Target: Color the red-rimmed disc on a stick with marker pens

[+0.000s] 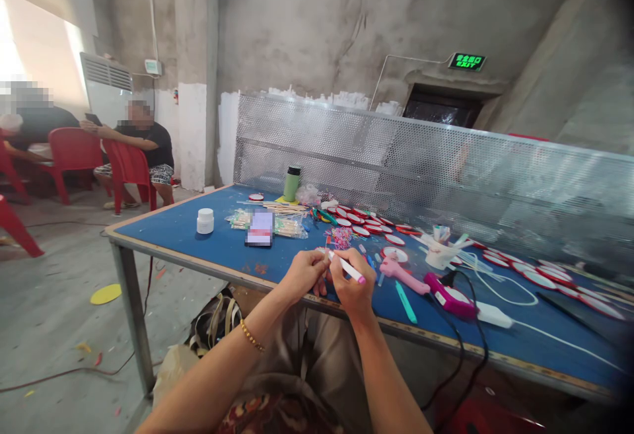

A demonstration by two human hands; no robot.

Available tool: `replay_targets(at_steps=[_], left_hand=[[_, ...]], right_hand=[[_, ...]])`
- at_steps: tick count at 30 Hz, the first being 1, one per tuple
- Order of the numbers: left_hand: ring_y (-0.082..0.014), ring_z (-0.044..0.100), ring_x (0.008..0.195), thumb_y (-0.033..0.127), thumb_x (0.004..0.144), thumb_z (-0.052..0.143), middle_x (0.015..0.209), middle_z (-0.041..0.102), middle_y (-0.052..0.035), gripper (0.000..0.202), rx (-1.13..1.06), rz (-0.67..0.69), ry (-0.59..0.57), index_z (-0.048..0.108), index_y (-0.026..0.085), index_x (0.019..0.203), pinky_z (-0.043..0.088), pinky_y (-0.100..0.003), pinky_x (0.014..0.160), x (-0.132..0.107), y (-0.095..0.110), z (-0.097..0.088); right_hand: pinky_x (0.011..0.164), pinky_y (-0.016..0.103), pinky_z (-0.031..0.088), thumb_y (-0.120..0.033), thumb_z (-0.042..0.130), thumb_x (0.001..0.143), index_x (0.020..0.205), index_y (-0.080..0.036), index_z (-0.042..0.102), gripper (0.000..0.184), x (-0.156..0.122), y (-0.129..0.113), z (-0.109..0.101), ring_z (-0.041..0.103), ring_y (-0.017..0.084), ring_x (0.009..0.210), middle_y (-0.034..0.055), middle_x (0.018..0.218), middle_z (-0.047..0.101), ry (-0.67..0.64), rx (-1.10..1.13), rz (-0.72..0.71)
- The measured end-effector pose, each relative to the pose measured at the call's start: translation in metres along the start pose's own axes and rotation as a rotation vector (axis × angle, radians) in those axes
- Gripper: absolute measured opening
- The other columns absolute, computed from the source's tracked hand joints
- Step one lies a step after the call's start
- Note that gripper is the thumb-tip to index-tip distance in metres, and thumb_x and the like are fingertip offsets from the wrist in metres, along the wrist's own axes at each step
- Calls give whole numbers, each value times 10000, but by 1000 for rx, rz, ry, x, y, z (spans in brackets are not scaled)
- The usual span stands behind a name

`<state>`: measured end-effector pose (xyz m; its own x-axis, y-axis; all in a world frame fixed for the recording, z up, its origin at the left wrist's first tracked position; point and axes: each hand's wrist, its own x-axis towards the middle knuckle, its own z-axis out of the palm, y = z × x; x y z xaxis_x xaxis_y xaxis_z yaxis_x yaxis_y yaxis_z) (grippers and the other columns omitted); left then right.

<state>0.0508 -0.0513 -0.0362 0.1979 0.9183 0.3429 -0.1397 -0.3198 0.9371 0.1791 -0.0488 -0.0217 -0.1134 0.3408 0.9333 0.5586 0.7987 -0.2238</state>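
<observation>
My right hand [354, 287] grips a white marker [349, 266] with a pink end, held like a pen over the table's front edge. Close beside it, my left hand [304, 273] is closed, its fingertips pinching a thin, small stick with a red tip [327, 241]. The marker's tip meets the left fingertips, and the exact contact is hidden. Just beyond the hands lies a heap of thin pink and multicoloured strips [341, 237]. To the right rest a pink glue gun [403, 274] and a teal pen-like tool [406, 302].
On the blue table [198, 259] stand a white jar [205, 221], a phone [259, 228], a green bottle [292, 184] and a white cup [438, 253]. Red-rimmed white discs [535, 275] lie right. A magenta box [450, 295] and cables sit near the front edge. Mesh panel [396, 156] behind.
</observation>
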Motion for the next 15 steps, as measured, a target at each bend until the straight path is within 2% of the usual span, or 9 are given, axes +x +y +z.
replay_targets(at_steps=[4, 10, 15], left_hand=[[-104, 532, 335, 479, 845, 568, 413, 516, 37, 357, 1, 1, 9, 566, 147, 712, 384, -164, 316, 0, 0, 0], [-114, 540, 337, 464, 843, 567, 415, 527, 29, 344, 8, 0, 3, 563, 149, 706, 386, -170, 312, 1, -1, 0], [-114, 532, 331, 454, 845, 564, 392, 505, 37, 332, 11, 2, 16, 557, 154, 703, 380, -168, 311, 1, -1, 0]], right_hand=[[606, 260, 462, -206, 541, 913, 832, -198, 633, 122, 0, -1, 0, 597, 142, 616, 5, 687, 643, -39, 8, -11], [581, 260, 448, -217, 542, 913, 804, -195, 620, 136, -2, 1, -1, 575, 140, 588, 0, 657, 619, -11, -3, -2], [600, 262, 462, -213, 537, 913, 826, -204, 628, 127, -2, 1, 0, 603, 146, 621, 7, 698, 647, -42, 1, -16]])
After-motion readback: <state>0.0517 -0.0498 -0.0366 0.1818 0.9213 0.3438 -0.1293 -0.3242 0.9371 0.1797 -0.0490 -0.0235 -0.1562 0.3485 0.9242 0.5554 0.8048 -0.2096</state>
